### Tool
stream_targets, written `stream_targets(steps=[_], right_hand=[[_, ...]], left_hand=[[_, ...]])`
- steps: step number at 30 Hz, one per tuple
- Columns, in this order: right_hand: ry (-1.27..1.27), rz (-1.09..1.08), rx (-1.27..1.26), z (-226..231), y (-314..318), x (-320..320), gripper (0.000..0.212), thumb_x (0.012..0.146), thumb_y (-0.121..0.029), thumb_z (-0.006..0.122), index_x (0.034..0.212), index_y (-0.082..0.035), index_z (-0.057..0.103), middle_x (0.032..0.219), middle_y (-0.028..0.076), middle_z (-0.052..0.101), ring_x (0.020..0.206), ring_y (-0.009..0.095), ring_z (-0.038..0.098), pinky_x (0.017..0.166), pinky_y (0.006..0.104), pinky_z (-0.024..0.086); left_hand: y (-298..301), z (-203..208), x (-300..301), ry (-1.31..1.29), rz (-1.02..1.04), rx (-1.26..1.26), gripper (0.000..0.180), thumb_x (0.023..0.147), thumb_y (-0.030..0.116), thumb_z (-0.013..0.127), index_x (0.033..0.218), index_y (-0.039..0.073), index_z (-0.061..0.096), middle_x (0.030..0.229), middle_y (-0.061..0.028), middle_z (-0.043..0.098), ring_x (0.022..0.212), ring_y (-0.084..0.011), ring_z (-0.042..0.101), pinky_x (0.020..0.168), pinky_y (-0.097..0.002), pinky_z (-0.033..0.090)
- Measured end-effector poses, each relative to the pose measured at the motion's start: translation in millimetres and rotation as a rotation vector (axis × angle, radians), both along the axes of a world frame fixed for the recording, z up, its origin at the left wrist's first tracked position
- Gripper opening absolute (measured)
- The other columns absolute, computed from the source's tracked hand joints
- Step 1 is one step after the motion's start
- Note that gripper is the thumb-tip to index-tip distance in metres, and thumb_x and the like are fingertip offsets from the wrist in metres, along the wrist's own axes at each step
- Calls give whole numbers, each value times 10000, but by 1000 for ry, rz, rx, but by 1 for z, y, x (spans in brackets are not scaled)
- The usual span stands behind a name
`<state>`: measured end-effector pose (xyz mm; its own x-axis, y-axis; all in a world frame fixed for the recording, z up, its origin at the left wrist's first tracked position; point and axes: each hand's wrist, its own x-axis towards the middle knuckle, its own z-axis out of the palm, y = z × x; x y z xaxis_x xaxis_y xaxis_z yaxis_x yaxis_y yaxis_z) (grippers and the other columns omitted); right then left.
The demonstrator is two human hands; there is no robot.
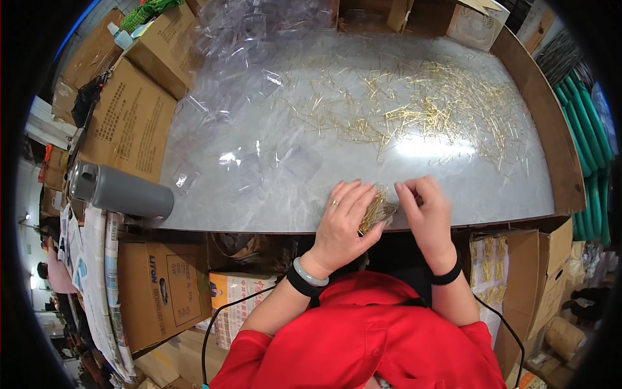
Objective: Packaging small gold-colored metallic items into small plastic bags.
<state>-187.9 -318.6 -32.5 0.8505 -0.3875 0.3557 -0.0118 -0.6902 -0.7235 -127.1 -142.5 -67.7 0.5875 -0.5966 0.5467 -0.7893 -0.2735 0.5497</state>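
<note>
At the table's near edge, my left hand [343, 223] is closed around a bundle of thin gold metal pins [374, 212]. A clear sheen along the bundle looks like plastic film, but I cannot tell for sure. Just right of it, and apart from it, my right hand [427, 217] has its thumb and forefinger brought together. Whatever those fingers may pinch is too small to make out. Farther off, a wide scatter of loose gold pins [431, 113] covers the right part of the grey tabletop [363, 172].
Clear plastic bags [240, 45] are heaped at the far left. A grey bottle [129, 191] lies on its side by the left edge. Cardboard walls [129, 123] border the table. Below its right front edge, an open carton [518, 275] contains packets of gold pins [489, 266].
</note>
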Motion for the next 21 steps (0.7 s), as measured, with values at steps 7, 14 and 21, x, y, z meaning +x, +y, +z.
stream_targets(steps=[7, 14, 21], right_hand=[[123, -10, 227, -11, -6, 19, 166, 859, -168, 745, 832, -10, 702, 791, 130, 664, 702, 266, 667, 647, 372, 523], [28, 161, -102, 3, 0, 2, 93, 917, -111, 700, 979, -42, 708, 864, 131, 623, 688, 316, 614, 636, 388, 505], [-20, 309, -137, -3, -1, 2, 153, 916, -82, 680, 1058, -25, 689, 1056, 140, 614, 1004, 339, 578, 876, 418, 477]], left_hand=[[-2, 4, 0, 22, -6, -20, 603, 785, 188, 795, 1315, -14, 589, 1316, -193, 602, 1252, -396, 550, 1129, -532, 391], [1, 1, 0, 37, 8, -52, 617, 780, 179, 801, 1322, -11, 575, 1316, -193, 599, 1234, -388, 556, 1126, -533, 395], [0, 1, 0, 61, 10, -54, 627, 764, 168, 810, 1322, 11, 571, 1320, -178, 550, 1242, -399, 513, 1092, -512, 414]])
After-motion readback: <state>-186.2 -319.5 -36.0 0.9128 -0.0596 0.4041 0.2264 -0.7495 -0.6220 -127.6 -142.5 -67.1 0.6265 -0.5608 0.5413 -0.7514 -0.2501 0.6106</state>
